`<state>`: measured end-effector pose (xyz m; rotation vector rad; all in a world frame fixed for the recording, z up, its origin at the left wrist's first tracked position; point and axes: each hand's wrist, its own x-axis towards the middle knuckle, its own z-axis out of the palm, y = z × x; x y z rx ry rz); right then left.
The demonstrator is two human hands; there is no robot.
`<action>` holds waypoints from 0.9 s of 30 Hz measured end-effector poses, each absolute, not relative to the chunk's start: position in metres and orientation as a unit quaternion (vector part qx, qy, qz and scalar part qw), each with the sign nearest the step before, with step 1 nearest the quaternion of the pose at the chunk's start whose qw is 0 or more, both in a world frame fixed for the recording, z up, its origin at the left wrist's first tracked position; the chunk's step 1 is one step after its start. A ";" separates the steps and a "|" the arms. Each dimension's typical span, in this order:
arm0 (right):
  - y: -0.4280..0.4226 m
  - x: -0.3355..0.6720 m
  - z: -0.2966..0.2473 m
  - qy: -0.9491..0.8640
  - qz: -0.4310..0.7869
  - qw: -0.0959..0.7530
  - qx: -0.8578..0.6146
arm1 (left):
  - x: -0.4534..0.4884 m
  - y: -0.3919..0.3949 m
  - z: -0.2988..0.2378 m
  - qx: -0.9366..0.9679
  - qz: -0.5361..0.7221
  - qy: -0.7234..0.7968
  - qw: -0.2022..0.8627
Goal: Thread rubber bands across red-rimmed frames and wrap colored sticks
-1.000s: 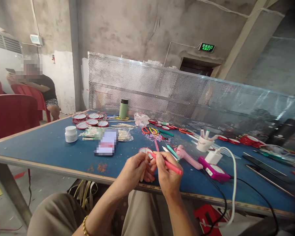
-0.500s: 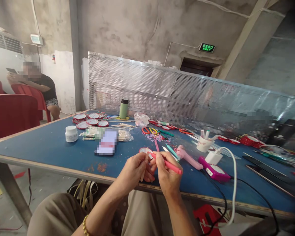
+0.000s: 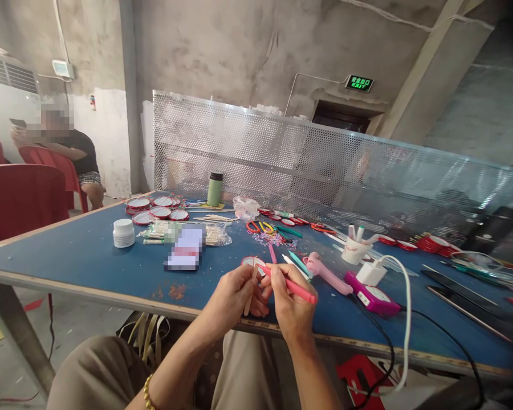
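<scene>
My left hand (image 3: 235,291) is closed on a flat wooden stick (image 3: 248,303), held upright near the table's front edge. In my right hand (image 3: 294,304) is a red marker pen (image 3: 299,289), its front end pointing left toward the stick. The two hands are close together, and the pen's tip is partly hidden by the fingers. Just behind them lies a round white disc with a red rim (image 3: 251,261). A pink pen (image 3: 272,253) and a teal pen (image 3: 299,263) rest beyond my right hand.
On the blue table (image 3: 81,262) are a phone (image 3: 186,248), a white jar (image 3: 123,233), a green bottle (image 3: 214,190) and bagged sticks (image 3: 218,234). At right are a pink hot-air tool (image 3: 327,274), a paper cup (image 3: 354,250) and a looping white cable (image 3: 408,319). A person (image 3: 79,145) sits far left.
</scene>
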<state>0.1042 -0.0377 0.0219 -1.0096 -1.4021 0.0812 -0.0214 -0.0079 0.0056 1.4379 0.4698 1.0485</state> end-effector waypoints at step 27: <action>-0.038 0.104 0.021 -0.613 0.044 0.653 -0.443 | -0.021 -0.010 0.009 0.609 0.446 0.229 0.614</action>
